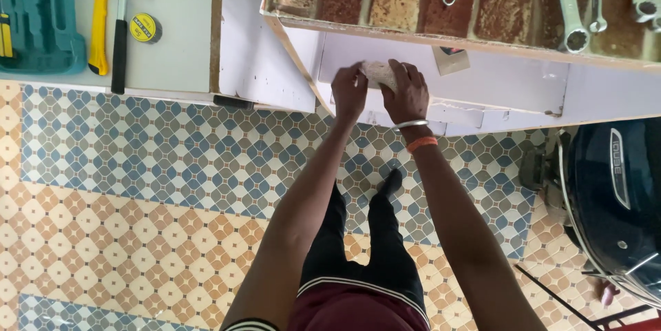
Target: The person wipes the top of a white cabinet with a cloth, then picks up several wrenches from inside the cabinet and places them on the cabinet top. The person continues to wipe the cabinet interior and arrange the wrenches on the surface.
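Both hands, left hand (349, 90) and right hand (406, 90), pinch pale sandpaper-like sheet (377, 73) at 12 o'clock; probably light, floppy, edge-held.

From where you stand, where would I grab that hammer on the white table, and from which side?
Grab the hammer by its black handle, low down near the table edge. It lies flat with the metal head at the far end, so the handle end points toward the floor side. Come from above; the yellow knife lies close on one side and the tape measure on the other.
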